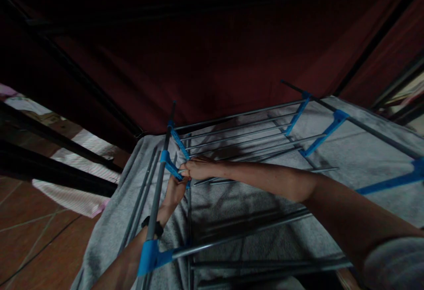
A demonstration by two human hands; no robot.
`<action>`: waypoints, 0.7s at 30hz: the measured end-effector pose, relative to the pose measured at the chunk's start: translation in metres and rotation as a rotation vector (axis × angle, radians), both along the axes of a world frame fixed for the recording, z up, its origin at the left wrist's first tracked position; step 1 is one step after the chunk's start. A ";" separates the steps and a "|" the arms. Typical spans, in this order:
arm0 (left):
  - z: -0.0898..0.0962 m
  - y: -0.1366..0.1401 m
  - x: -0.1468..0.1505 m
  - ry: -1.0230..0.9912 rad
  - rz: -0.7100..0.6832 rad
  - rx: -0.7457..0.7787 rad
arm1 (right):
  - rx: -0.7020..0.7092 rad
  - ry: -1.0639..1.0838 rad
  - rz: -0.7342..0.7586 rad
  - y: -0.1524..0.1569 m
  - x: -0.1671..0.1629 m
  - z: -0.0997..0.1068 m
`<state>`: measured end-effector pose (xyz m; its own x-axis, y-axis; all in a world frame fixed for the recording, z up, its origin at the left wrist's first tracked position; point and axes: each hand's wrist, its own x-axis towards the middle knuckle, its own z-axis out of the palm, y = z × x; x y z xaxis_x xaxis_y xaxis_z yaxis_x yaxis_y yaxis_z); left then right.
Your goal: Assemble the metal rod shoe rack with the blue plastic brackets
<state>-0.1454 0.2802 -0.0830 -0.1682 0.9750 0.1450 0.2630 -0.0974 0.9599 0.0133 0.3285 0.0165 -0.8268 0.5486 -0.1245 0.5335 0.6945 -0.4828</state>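
A rack of grey metal tubes joined by blue plastic brackets stands on a grey cloth. My left hand reaches up behind the left upright tube. Its fingers close around the lower end of a blue bracket. From the right, my right hand meets it there, with bent fingers pressed together on the same bracket end. The fingertips overlap, so the exact contact is partly hidden. Just above them, a second blue bracket carries several crossbars.
Loose tubes lie on the grey cloth at left. More blue brackets join the rack's right side. Behind is a dark red panel with black bars. A striped cloth lies on the tiled floor.
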 end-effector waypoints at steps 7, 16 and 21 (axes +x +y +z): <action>-0.010 0.000 -0.014 0.033 0.057 -0.093 | 0.191 0.028 -0.016 -0.010 -0.001 -0.010; -0.011 -0.001 -0.019 0.036 0.027 -0.109 | 0.558 0.134 0.221 -0.060 0.062 -0.041; -0.014 0.002 -0.016 0.032 0.071 -0.095 | 0.408 -0.074 0.105 -0.053 0.124 -0.094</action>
